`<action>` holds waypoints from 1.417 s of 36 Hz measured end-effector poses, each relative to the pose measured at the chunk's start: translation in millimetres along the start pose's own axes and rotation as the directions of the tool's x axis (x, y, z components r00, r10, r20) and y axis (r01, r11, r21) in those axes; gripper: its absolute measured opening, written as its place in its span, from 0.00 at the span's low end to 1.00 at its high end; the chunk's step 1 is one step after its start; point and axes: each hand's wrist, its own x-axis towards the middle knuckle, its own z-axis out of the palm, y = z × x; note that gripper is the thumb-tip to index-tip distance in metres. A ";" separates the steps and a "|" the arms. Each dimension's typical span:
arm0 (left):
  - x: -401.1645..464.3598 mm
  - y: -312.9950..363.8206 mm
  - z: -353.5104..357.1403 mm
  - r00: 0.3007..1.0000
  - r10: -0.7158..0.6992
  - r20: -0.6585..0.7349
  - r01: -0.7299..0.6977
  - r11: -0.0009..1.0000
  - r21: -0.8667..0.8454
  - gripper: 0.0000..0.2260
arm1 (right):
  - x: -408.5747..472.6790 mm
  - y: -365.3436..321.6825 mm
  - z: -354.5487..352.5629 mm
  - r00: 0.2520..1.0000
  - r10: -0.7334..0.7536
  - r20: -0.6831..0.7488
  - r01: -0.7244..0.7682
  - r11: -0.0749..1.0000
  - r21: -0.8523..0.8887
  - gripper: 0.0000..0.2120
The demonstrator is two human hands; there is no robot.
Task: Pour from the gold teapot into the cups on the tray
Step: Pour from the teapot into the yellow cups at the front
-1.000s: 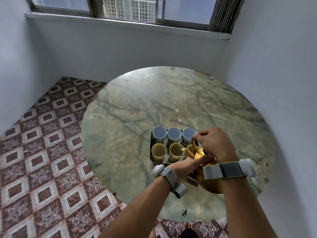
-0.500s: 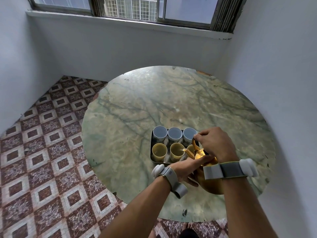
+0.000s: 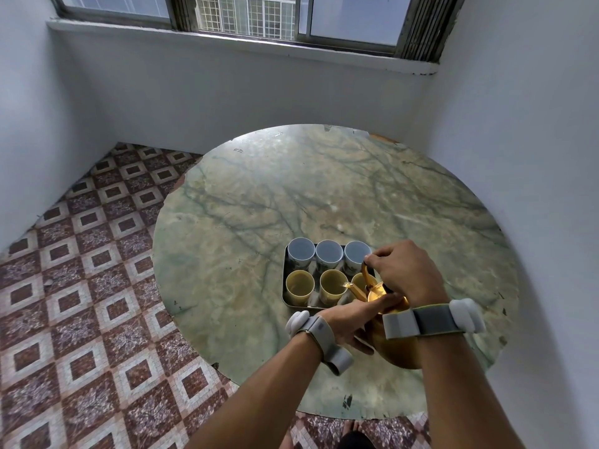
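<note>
The gold teapot is tilted over the near right of the metal tray, its spout over the middle yellow cup. My right hand grips the teapot's handle from above. My left hand rests its fingers on the teapot's lid and side. On the tray stand three white cups in the far row and three yellow cups in the near row; the left yellow cup is in full view, the right one partly hidden by the teapot.
The tray sits near the front of a round green marble table. White walls close in behind and to the right. Patterned tile floor lies to the left. Both wrists wear grey bands.
Almost nothing differs: the teapot stays tilted over the near row of cups, and both hands hold their places.
</note>
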 end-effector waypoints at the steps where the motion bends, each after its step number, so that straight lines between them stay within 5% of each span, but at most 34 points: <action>1: 0.1 -0.1 0.0 1.000 0.001 -0.001 -0.001 1.000 0.000 0.77 | 0.0 -0.2 -0.1 1.000 0.001 0.000 -0.001 1.000 -0.004 0.14; 51: 0.5 -14.1 1.5 0.999 0.013 -0.035 -0.012 0.999 0.031 0.68 | -8.7 3.7 1.9 1.000 -0.013 -0.008 0.013 1.000 0.019 0.14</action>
